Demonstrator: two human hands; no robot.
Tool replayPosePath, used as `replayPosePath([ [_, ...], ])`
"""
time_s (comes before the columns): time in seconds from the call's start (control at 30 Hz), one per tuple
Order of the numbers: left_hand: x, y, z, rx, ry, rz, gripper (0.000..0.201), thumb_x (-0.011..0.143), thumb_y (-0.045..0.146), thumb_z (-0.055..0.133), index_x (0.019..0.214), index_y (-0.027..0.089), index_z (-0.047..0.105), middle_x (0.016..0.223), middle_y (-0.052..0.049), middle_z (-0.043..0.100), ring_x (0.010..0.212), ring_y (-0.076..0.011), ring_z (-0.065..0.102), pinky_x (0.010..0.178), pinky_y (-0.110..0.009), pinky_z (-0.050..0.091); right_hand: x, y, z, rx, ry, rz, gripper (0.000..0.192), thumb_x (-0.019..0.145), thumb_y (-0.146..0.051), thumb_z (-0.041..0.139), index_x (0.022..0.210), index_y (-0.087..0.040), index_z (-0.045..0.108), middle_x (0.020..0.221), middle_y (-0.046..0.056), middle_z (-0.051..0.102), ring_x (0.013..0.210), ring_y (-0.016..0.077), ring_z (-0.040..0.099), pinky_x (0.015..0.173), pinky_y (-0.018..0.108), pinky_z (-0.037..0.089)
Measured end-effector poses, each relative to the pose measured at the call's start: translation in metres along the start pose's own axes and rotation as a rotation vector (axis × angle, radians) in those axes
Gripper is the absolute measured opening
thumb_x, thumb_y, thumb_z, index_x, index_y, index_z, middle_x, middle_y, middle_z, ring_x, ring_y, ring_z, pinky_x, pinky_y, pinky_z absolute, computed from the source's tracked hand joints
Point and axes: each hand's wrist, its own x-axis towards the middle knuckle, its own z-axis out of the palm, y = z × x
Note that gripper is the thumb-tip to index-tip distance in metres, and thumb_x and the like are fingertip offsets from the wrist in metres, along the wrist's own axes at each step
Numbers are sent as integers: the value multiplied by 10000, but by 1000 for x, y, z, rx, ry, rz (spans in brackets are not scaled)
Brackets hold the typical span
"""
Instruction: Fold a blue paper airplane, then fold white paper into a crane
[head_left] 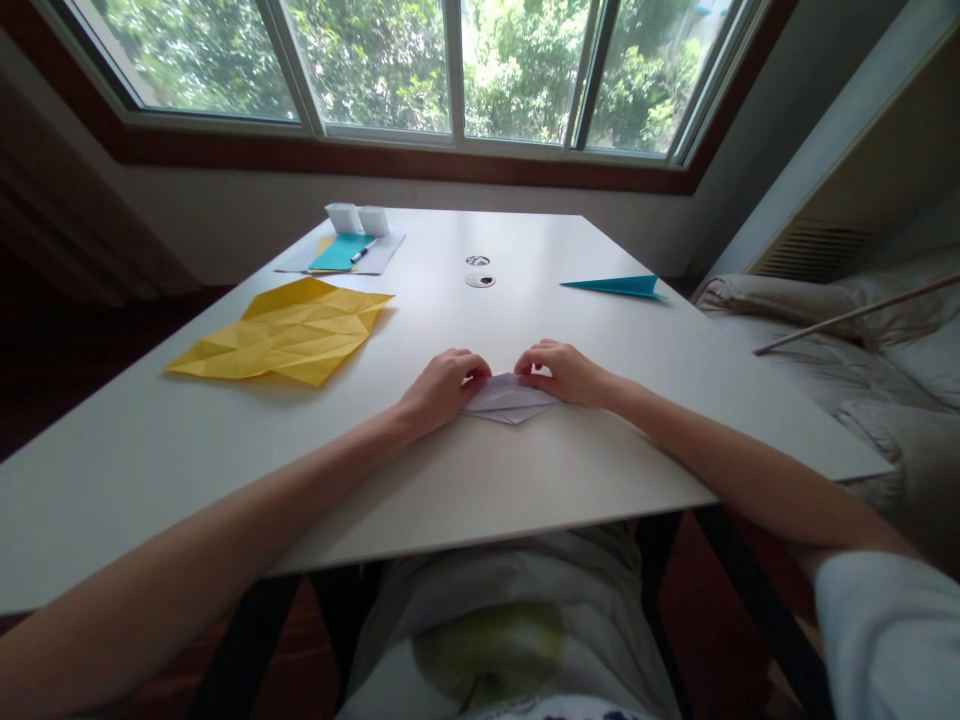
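Folded white paper (508, 398) is pinned flat on the counter (480, 470) near its front edge, pinched at either end by fingers of the left hand (442, 388) and right hand (564, 372), so a crooked crease could be caused by slipping.

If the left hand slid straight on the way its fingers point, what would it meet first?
The left hand points right across the folded white paper, so it would probably meet the right hand pressing the paper's other end.

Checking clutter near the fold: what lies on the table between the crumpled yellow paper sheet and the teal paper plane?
In the head view, only bare white table lies between the crumpled yellow paper sheet and the teal paper plane; two small round table fittings sit just behind that line.
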Motion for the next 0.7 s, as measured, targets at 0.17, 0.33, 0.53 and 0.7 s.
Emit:
replayPosePath([
  [0.17,-1,-2,-6,67,-63,114,217,790,104,442,863,166,636,848,-46,643,812,-173,550,753,-286,436,-4,0,-8,-84,-50,-133,168,831,-144,475,882,-174,632,830,67,632,811,172,527,749,290,430],
  [0.33,0,-1,-12,106,-145,231,235,831,95,416,846,167,639,837,-48,640,821,-164,540,749,-263,430,-7,0,-10,-233,-91,-252,254,882,-158,400,942,-178,646,858,80,624,812,171,517,749,282,415],
  [0.53,-2,4,-17,394,-235,420,243,896,162,403,828,163,636,829,-62,613,840,-174,520,746,-271,409,-8,-4,-10,-407,-142,-310,247,908,-224,409,950,-199,651,881,67,636,832,177,511,769,299,380],
  [0.7,-6,10,-15,559,-213,404,200,897,160,410,956,152,601,857,-61,608,832,-181,538,721,-286,409,-8,-9,-12,-463,-141,-335,264,919,-260,399,926,-190,653,873,64,642,842,177,506,753,300,363],
])
